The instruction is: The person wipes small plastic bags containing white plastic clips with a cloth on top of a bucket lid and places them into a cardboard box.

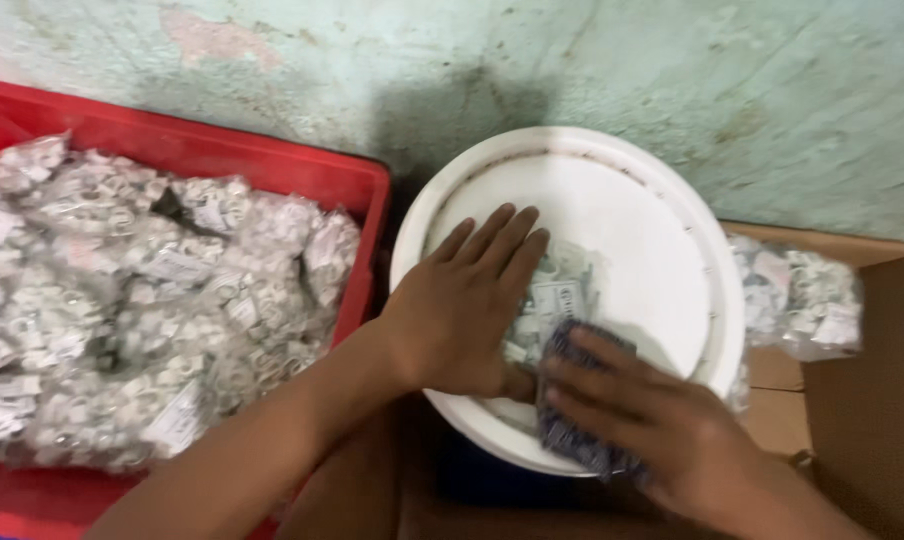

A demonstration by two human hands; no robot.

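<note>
Two hands press a clear packet flat on a white lid

The left hand [462, 305] lies open, palm down, on the packet [552, 295] of small white parts at the centre of the lid [632, 215]; the right hand [637, 410], at 5 o'clock, pins a dark cloth [570, 425] against it, grip loose. A red crate [357, 185] of like packets sits at 9 o'clock, a cardboard box [872, 400] at 3. The packet may slide off the smooth lid if pressure slips.
</note>
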